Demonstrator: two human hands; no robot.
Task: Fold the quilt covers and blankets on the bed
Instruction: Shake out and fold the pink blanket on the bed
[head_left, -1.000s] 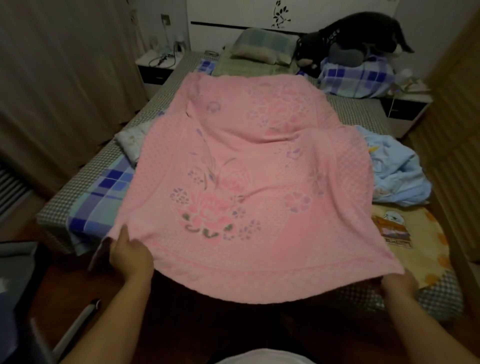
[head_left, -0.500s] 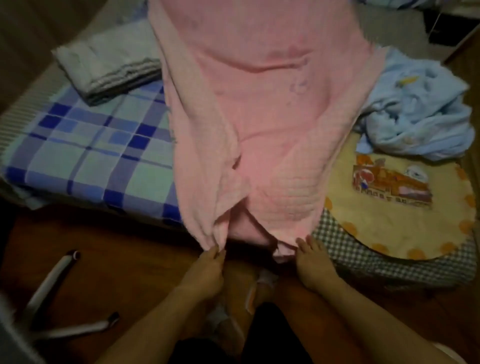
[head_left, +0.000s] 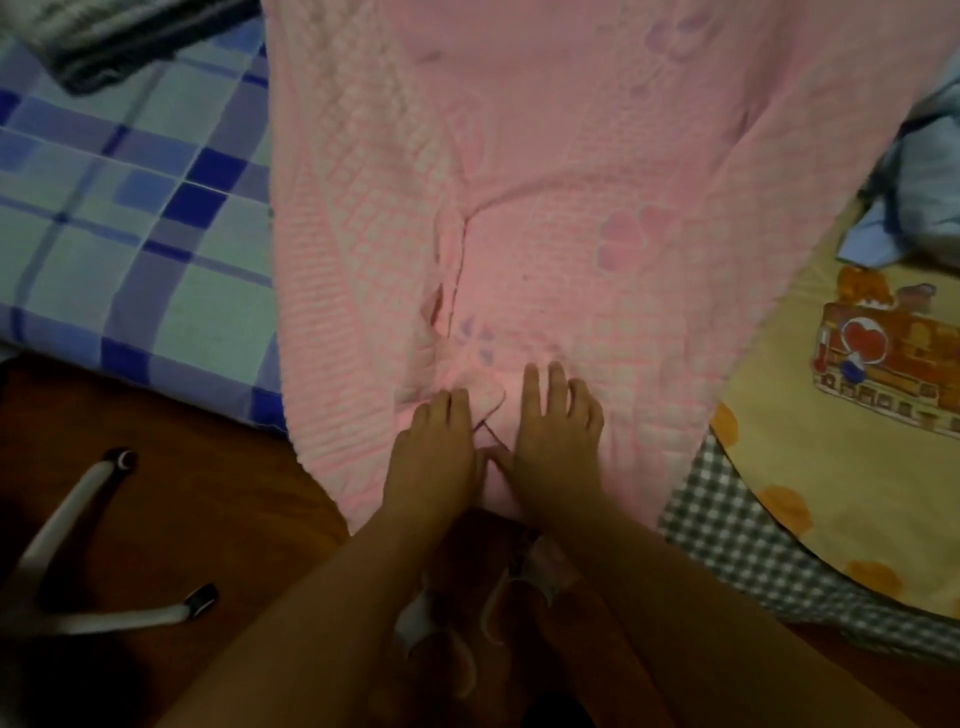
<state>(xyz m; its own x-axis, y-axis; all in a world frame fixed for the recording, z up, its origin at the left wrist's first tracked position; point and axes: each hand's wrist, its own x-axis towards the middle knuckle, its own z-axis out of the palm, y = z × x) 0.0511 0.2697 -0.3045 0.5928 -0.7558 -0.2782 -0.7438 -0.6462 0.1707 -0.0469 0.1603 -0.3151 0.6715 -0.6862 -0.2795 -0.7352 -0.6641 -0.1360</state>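
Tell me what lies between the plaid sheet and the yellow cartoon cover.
The pink blanket fills that stretch in the head view, folded lengthwise, touching the plaid sheet on one side and the yellow cover on the other. Both hands rest on its near end.

We find both hands side by side on the near hem of the pink blanket (head_left: 545, 208), left hand (head_left: 434, 449) and right hand (head_left: 558, 436), fingers flat on the cloth. Leftward, the blue plaid cover (head_left: 130, 208) lies flat and gives open passage; a folded grey bundle (head_left: 104, 41) blocks its far corner. Rightward, the yellow printed cloth (head_left: 831, 415) lies flat, with a heaped light-blue cover (head_left: 930, 171) beyond it. White chair legs (head_left: 78, 519) occupy the floor at lower left.
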